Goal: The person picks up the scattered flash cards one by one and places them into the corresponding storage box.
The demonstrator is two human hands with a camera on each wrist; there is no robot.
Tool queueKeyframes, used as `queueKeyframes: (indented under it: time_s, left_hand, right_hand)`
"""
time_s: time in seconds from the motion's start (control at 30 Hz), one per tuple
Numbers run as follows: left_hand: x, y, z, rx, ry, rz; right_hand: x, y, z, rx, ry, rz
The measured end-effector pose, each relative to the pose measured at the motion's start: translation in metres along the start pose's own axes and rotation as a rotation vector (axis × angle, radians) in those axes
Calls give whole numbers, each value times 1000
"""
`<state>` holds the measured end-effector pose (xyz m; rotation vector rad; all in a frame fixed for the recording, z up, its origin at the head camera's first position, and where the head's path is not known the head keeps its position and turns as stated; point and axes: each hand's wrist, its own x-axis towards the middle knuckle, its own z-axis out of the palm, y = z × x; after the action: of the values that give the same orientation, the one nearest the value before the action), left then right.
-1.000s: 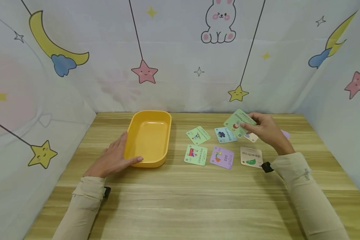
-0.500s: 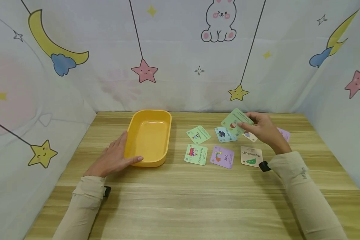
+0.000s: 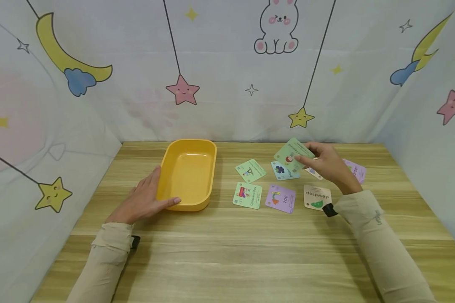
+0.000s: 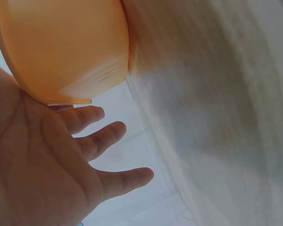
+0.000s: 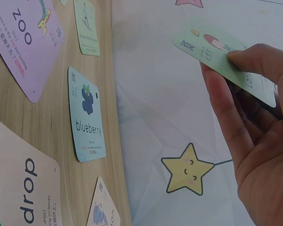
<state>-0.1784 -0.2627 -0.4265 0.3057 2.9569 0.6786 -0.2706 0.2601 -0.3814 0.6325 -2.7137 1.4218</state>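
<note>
One green card (image 3: 291, 151) is up off the table (image 3: 231, 252), near the blueberry card (image 5: 87, 125), pinched in the right hand (image 3: 327, 165), thumb on its face. Left hand (image 3: 144, 198) isn't clamped: fingers spread along the yellow tray's (image 3: 191, 181) left side, thumb at the near rim. For a clean hold I'd pinch lightly, no bending, stay above the other cards, and steady the tray without shoving.

The right fingers (image 5: 226, 113) have a green card (image 5: 216, 51) reading "Lan… Festival", middle's covered lol. Left of them: blue card (image 5: 87, 122) "blueberry", purple card (image 3: 279, 200) "zoo", other green card (image 3: 247, 195) "Children's Day"; below, beige card (image 3: 317, 197) "dewdrop".
</note>
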Motion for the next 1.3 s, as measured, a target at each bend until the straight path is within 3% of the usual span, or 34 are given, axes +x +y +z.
queueKeyframes:
  time_s: [0.53,0.7,1.13,1.3]
  left_hand:
    - [0,-1,0,-4,-9,-12]
    - [0,-1,1,-17,-4,-7]
    - [1,1,0,-13,3,2]
    - [0,2,-1,-2,5,0]
  right_hand:
    - [7,-15,12,-43,-10,-26]
    - [10,-23,17,-16,-18,-33]
    - [23,-20,28,70,-84,-61]
    - [27,-24,32,56,-99,-51]
